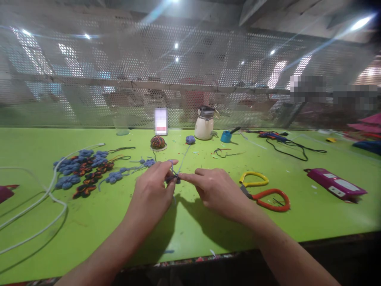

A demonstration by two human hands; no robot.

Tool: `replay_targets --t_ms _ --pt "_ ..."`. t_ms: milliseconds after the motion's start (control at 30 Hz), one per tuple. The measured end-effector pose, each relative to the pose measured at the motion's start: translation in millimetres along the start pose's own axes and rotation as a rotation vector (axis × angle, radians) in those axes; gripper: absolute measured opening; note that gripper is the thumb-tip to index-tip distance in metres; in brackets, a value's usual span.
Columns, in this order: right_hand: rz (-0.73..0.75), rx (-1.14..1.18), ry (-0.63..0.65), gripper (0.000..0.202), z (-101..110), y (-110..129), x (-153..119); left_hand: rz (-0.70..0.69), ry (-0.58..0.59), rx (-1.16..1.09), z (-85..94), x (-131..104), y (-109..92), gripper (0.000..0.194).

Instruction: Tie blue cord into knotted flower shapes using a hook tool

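A small piece of yarn work (177, 180), dark bluish-purple and too small to show its stitches, is held above the green surface (193, 226), between its front and back edges. A pale blue strand (183, 159) runs from near the fingers to a blue-purple ball (190, 140) towards the back edge. The left hand (152, 183) pinches the piece between thumb and fingers, its forearm slanting in over the front edge. The right hand (218, 186) stretches its index finger leftward to the piece, other fingers curled; whether it grips anything I cannot tell.
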State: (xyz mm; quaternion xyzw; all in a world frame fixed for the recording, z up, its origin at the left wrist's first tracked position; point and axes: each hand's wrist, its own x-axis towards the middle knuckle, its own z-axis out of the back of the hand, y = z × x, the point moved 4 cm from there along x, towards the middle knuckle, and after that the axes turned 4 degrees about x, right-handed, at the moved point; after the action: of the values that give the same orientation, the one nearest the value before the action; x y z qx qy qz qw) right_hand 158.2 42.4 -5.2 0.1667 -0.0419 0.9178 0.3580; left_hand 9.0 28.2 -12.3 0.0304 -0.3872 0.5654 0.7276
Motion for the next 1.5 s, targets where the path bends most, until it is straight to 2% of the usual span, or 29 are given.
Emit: replay_targets --t_ms 233,333,400,500,633,733,867,967,1100,1333,1500 --pt "-0.052 0.01 -0.038 0.05 -3.9 5.5 0.3 0.005 0.015 0.046 -4.4 0.3 -3.2 0.029" --pt "-0.103 0.126 -0.083 0.047 -5.6 4.4 0.7 0.016 0.011 0.013 -5.2 0.5 -3.6 0.032" --pt "-0.146 0.324 -0.14 0.042 -7.3 1.2 2.4 0.05 -0.008 -0.064 -3.8 1.3 -3.3 0.036" --pt "-0.255 0.74 -0.215 0.031 -12.3 -6.2 6.7 0.174 -0.013 -0.26 -1.3 3.5 -0.6 0.043" --pt "-0.49 1.207 -0.2 0.026 -23.9 -11.7 10.9 0.324 0.026 -0.512 -2.6 5.7 4.6 0.055" --pt "-0.539 1.434 -0.202 0.022 -28.6 -8.9 12.1 0.385 0.041 -0.7 -6.1 6.3 7.4 0.063" --pt "-0.532 1.59 -0.249 0.021 -31.0 -5.9 11.4 0.466 0.055 -0.913 -9.1 7.2 9.3 0.073" --pt "-0.484 1.606 -0.274 0.022 -31.4 -5.8 11.6 0.525 0.082 -1.051 -9.6 7.7 11.8 0.075" --pt "-0.396 1.498 -0.307 0.021 -29.8 -6.8 12.2 0.549 0.133 -1.15 -7.4 7.7 15.1 0.075" --pt "-0.231 1.159 -0.41 0.02 -16.7 -3.7 8.6 0.574 0.18 -1.211 -2.5 8.7 15.8 0.074" --pt "-0.151 0.954 -0.456 0.022 -12.0 -1.6 6.3 0.551 0.18 -1.162 -1.6 8.9 17.2 0.071"
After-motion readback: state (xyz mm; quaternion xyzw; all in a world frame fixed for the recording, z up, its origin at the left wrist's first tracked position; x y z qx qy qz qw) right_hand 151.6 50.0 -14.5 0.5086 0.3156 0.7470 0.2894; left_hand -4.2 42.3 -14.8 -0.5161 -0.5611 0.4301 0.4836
